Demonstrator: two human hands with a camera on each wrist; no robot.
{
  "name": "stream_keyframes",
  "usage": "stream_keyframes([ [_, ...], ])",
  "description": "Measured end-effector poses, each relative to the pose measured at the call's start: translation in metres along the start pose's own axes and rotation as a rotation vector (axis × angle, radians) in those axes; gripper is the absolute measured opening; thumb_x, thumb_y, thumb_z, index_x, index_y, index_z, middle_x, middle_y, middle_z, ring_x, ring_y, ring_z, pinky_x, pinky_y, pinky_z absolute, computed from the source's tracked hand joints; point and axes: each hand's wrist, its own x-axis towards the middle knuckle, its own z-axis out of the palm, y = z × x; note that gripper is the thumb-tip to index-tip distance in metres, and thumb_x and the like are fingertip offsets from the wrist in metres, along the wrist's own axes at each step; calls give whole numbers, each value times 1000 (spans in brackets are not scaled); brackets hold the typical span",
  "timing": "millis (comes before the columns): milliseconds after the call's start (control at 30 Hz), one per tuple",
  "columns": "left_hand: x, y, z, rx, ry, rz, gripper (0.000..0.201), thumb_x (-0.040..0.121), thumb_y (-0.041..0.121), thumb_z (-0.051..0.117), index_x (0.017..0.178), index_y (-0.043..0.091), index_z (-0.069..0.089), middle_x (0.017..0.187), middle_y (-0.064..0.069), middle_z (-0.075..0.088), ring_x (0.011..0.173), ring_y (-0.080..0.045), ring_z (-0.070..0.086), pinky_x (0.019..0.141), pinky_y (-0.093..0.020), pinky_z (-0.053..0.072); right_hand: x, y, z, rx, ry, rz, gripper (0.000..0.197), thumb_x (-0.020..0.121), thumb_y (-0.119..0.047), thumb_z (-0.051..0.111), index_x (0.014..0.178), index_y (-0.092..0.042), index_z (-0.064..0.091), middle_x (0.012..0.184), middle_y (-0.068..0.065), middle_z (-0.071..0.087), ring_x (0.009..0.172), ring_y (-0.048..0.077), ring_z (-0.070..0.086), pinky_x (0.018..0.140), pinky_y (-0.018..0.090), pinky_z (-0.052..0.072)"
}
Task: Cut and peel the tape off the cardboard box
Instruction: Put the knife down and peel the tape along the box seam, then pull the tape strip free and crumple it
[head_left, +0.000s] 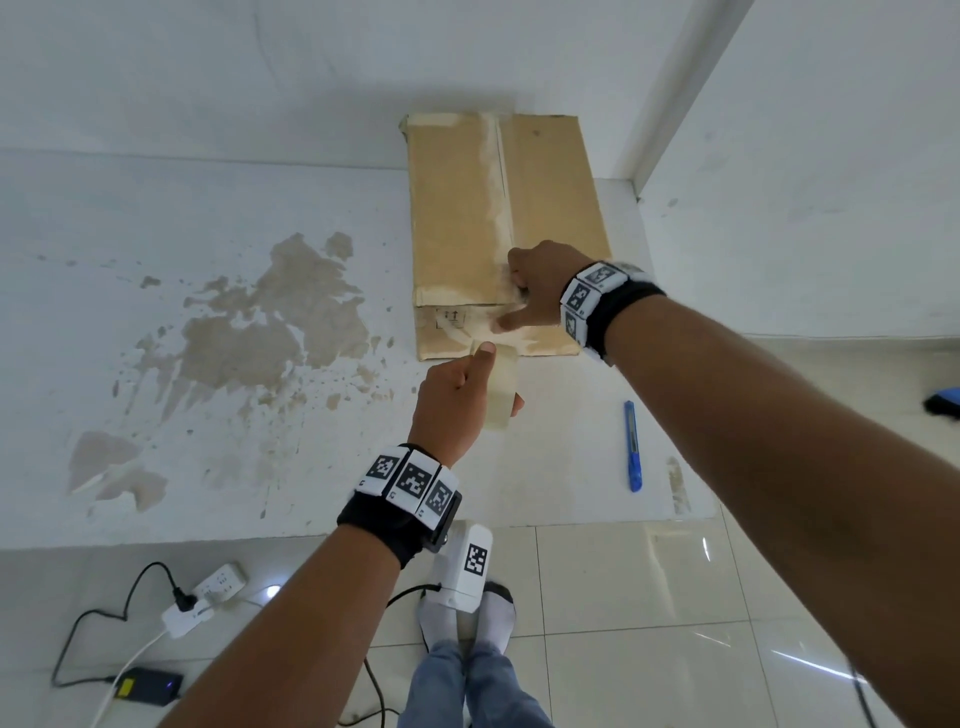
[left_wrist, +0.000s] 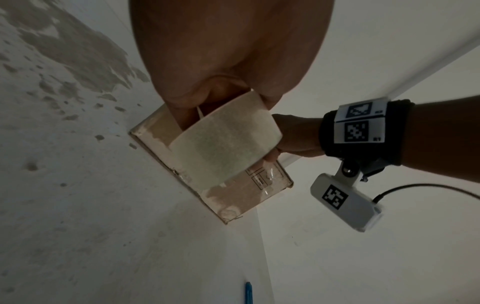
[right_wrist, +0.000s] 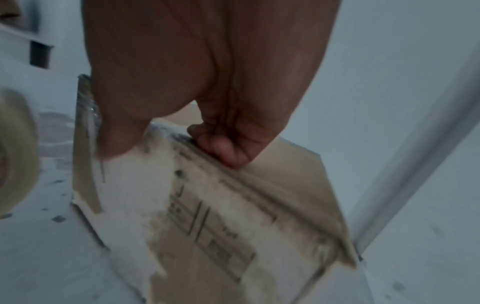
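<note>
A brown cardboard box (head_left: 467, 208) lies flat on a white stained surface, with torn pale tracks along its top seam. My right hand (head_left: 535, 291) grips the box's near top edge. Its fingers (right_wrist: 228, 148) curl over the edge of the box (right_wrist: 233, 226) and its thumb (head_left: 511, 322) lies across the front face. Just in front of the box, my left hand (head_left: 462, 395) pinches a wide beige strip of peeled tape (head_left: 504, 389), thumb on top. The tape strip (left_wrist: 221, 144) curves down to the box's front face (left_wrist: 246, 191). A blue utility knife (head_left: 632, 447) lies to the right, in neither hand.
Brown stains (head_left: 270, 322) cover the white surface (head_left: 208, 467) left of the box. A white wall corner (head_left: 675, 104) stands behind the box on the right. On the tiled floor below are a power strip (head_left: 208, 592), a black adapter (head_left: 145, 686) and my feet (head_left: 467, 618).
</note>
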Motion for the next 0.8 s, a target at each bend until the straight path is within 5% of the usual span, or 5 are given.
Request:
stream_keyframes([
  [100, 0, 4, -1, 14, 11, 4, 61, 108, 38, 39, 84, -4, 76, 73, -8, 79, 53, 2, 65, 57, -11, 49, -5, -1, -1, 133, 13, 8, 53, 73, -50, 81, 90, -15, 45, 81, -1, 52, 73, 24, 51, 66, 31, 40],
  [267, -4, 16, 1, 24, 8, 17, 62, 108, 37, 40, 87, -9, 74, 73, -9, 78, 48, 5, 63, 52, -7, 45, -11, 5, -9, 132, -37, -76, 37, 78, -12, 79, 92, -14, 45, 74, -11, 49, 76, 24, 53, 54, 25, 34],
  [467, -7, 37, 1, 36, 18, 71, 65, 108, 38, 39, 86, -15, 71, 72, -10, 79, 51, -1, 66, 57, -12, 49, -29, 10, -4, 212, 5, -82, 32, 83, 10, 55, 102, -14, 48, 105, 1, 58, 93, 25, 58, 80, 34, 49],
  [667, -9, 69, -6, 60, 62, 206, 67, 110, 35, 36, 65, -1, 72, 56, 1, 72, 52, -3, 64, 59, -11, 48, -54, 21, -24, 611, 77, 39, 29, 101, -8, 38, 114, -13, 64, 106, -1, 69, 99, 18, 64, 98, 37, 50],
  [800, -18, 97, -8, 34, 168, 284, 63, 110, 25, 41, 47, 21, 45, 32, 12, 48, 34, 2, 48, 43, -6, 33, -80, 11, -50, 1182, 110, 80, 45, 107, -40, 36, 124, -8, 62, 110, 9, 75, 92, 20, 70, 95, 40, 56],
])
